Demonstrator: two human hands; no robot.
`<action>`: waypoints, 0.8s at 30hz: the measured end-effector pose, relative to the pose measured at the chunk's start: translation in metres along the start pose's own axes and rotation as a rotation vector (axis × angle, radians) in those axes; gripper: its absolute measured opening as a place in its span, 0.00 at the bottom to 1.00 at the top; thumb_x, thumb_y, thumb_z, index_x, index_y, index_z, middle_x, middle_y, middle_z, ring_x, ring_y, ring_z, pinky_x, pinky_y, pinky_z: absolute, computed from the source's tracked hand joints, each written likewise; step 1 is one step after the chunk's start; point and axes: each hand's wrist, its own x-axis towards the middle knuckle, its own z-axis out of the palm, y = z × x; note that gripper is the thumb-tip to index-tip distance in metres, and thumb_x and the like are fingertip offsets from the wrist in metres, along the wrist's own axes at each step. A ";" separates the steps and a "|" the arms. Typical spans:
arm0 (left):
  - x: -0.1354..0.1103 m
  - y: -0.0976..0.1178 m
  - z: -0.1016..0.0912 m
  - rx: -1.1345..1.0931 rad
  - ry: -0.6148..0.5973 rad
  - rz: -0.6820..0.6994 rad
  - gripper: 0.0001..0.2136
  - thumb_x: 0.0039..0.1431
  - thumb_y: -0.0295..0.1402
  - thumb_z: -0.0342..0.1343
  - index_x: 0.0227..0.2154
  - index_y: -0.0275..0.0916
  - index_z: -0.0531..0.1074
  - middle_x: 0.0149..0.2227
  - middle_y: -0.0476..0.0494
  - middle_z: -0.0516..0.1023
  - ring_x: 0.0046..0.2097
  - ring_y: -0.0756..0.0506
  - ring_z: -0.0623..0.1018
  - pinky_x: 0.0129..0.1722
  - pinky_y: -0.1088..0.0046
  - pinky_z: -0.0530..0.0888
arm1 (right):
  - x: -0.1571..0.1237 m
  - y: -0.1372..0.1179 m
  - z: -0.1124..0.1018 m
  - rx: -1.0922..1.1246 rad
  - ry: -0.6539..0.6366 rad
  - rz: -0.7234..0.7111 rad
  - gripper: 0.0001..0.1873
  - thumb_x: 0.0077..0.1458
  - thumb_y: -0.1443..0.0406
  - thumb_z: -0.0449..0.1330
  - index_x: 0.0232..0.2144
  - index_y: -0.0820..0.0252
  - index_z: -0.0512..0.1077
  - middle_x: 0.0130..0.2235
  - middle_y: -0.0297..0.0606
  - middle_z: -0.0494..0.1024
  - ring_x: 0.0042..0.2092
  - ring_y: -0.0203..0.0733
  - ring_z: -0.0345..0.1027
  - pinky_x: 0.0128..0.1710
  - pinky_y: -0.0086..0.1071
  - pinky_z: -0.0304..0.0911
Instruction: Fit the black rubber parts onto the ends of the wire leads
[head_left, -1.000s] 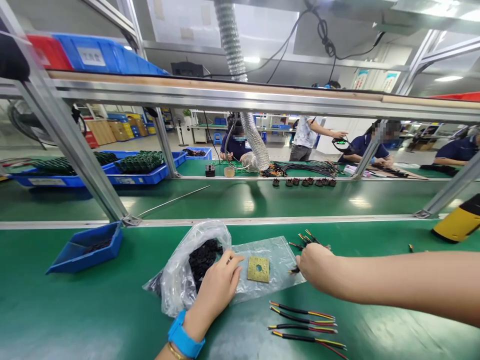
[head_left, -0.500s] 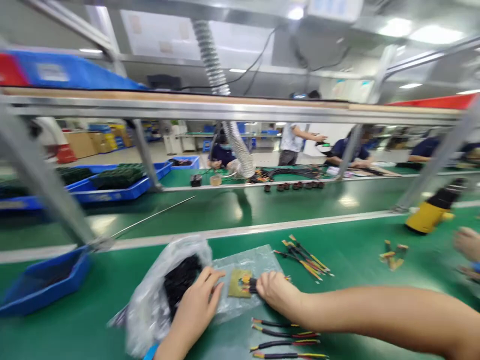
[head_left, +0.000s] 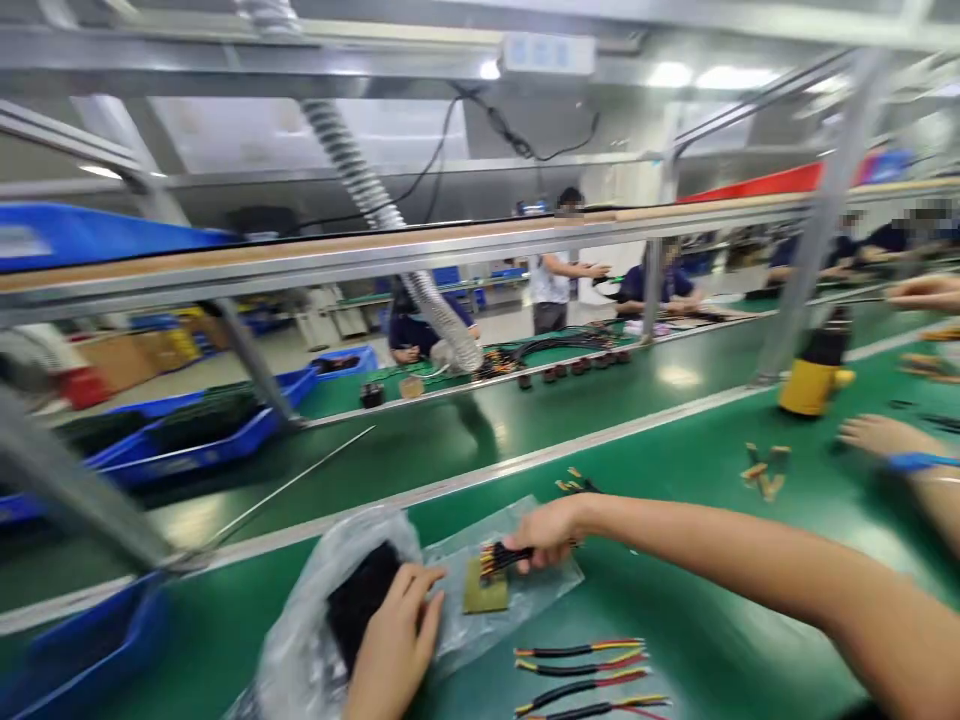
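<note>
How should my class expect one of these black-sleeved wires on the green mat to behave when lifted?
The black-sleeved wire looks thin and light, so it should lift easily. Its gentle curve suggests it bends but is not limp. The thinner red and yellow leads will probably flop more.

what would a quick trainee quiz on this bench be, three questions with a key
1. What does the right hand hold?
a) a bundle of black-sleeved wires
b) a blue tray
c) a roll of tape
2. True or false: the left hand rests on the clear plastic bag of black parts.
3. Fill in: ___ loose wires lie on the green bench mat below the hands.
Key: 1 a; 2 true; 3 four
</note>
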 end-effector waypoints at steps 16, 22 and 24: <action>-0.004 0.007 -0.013 -0.038 -0.022 -0.093 0.11 0.67 0.32 0.46 0.46 0.43 0.72 0.42 0.42 0.73 0.32 0.45 0.79 0.36 0.65 0.76 | 0.030 -0.012 0.018 -0.540 -0.094 0.217 0.12 0.65 0.59 0.59 0.37 0.64 0.74 0.30 0.31 0.77 0.28 0.34 0.71 0.30 0.31 0.70; -0.002 0.001 -0.018 -0.066 0.047 -0.134 0.12 0.66 0.30 0.47 0.46 0.42 0.73 0.41 0.43 0.73 0.32 0.45 0.78 0.37 0.65 0.76 | -0.005 -0.006 0.037 -0.830 0.517 0.062 0.17 0.69 0.70 0.43 0.50 0.68 0.69 0.40 0.49 0.78 0.37 0.45 0.76 0.29 0.31 0.63; -0.001 0.000 -0.018 -0.076 0.055 -0.156 0.12 0.66 0.30 0.47 0.46 0.42 0.73 0.41 0.43 0.73 0.32 0.45 0.77 0.37 0.64 0.76 | -0.006 0.001 0.058 -0.957 0.632 -0.014 0.20 0.63 0.76 0.46 0.54 0.70 0.66 0.44 0.55 0.77 0.40 0.49 0.75 0.30 0.33 0.63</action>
